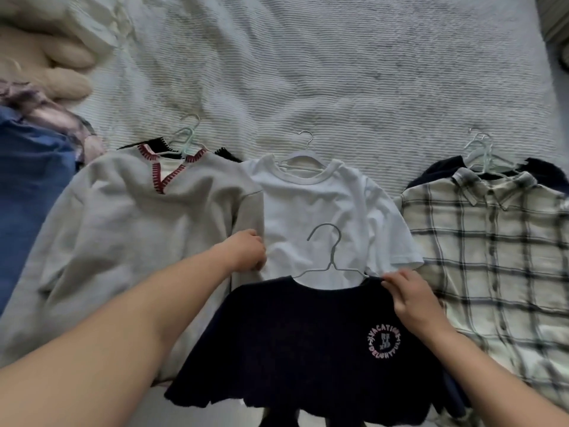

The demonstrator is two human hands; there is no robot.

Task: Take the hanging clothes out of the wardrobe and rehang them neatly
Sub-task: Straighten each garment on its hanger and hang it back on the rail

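Our right hand pinched the shoulder of the dark T-shirt, which lay on the bed on its hanger, over the lower part of the white T-shirt. Our left hand was at the edge of the grey sweater, fingers curled; whether it held cloth we could not tell. We judged that a one-sided pull might slide the shirt off the hanger, or drag the white one with it.

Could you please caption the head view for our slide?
Right hand pinches navy tee on its hanger; left hand touches white tee.
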